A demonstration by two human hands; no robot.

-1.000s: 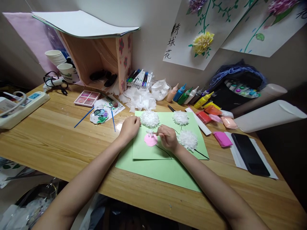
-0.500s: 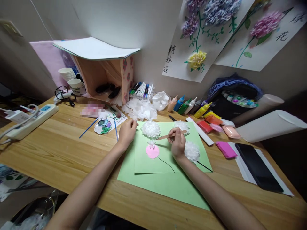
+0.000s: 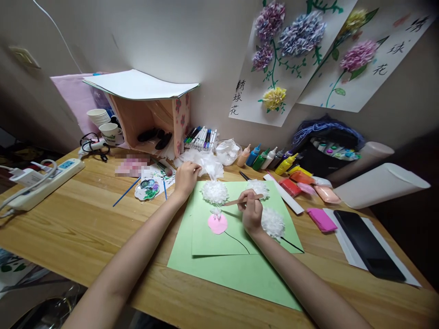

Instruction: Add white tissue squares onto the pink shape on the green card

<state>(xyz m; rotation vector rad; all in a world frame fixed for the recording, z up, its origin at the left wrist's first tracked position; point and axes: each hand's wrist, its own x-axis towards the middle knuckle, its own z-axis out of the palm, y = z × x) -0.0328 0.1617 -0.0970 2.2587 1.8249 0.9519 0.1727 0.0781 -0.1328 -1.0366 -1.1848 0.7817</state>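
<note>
While gripping the wooden stick (image 3: 235, 201) in the right hand (image 3: 251, 212), aiming its tip leftward over the upper green sheet (image 3: 219, 246), toward the small white tuft (image 3: 216, 212) at the far edge of the pink circle (image 3: 217, 225); impossible to confirm contact from this angle. Find that circle on the near left part of the sheet, with only that tuft upon it. Well apart from the right, with fingertips drawn together, holding the left hand (image 3: 187, 179) at the near edge of the crumpled tissue (image 3: 207, 161); cannot tell about any piece pinched there.

For steady work, best to take one small piece at a time, gather the base to a point and press straight down with the stick, close against the tuft. Probably wise to work around the rim of the circle, then inward, letting neither fingers nor wrist brush the white pompom (image 3: 214, 192) just beyond. Handle the tissue gently: thin-looking, likely easy to tear. Steady the upper sheet if sliding on the larger green sheet (image 3: 219, 269) beneath.

Also to be steered clear of: a second pompom (image 3: 258, 186) partly behind the right hand, a third (image 3: 273, 223) just beside the right wrist. Farther out, past the sheets, white tissue in a clear bowl (image 3: 240, 154), paint bottles (image 3: 270, 159) and markers (image 3: 202, 138); to the right, a pink packet (image 3: 321, 220) and a black phone (image 3: 368, 244).
</note>
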